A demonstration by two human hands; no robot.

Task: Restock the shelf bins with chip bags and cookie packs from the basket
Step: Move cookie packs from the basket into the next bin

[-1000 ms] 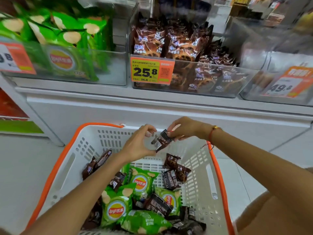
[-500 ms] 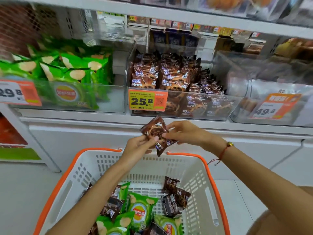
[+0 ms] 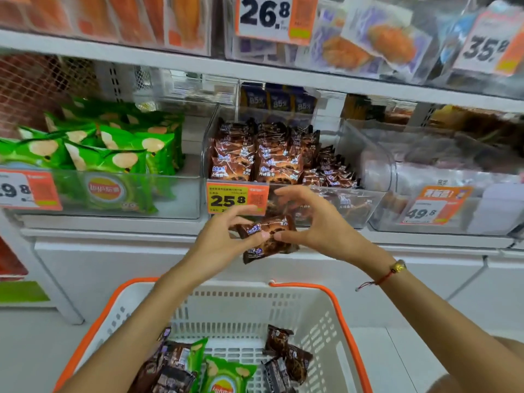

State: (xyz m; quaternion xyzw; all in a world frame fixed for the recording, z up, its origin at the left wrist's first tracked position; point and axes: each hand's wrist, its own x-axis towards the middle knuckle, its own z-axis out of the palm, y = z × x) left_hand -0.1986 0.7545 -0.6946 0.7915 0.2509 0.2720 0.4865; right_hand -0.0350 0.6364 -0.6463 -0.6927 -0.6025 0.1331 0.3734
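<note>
Clearly unfinished: both the left hand (image 3: 224, 239) and right hand (image 3: 314, 225) pinch one cookie pack (image 3: 266, 236) just below the middle bin (image 3: 326, 205) (already well stocked), while chip bags (image 3: 224, 378) and more packs wait in the near basket (image 3: 334, 304).

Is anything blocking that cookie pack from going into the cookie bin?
Only the cookie bin's clear front wall, with its 25.8 price tag. The cookie pack, held below the rim, must go up and over; the top looks open.

Red string bracelet (image 3: 380, 280), gold bead
</note>
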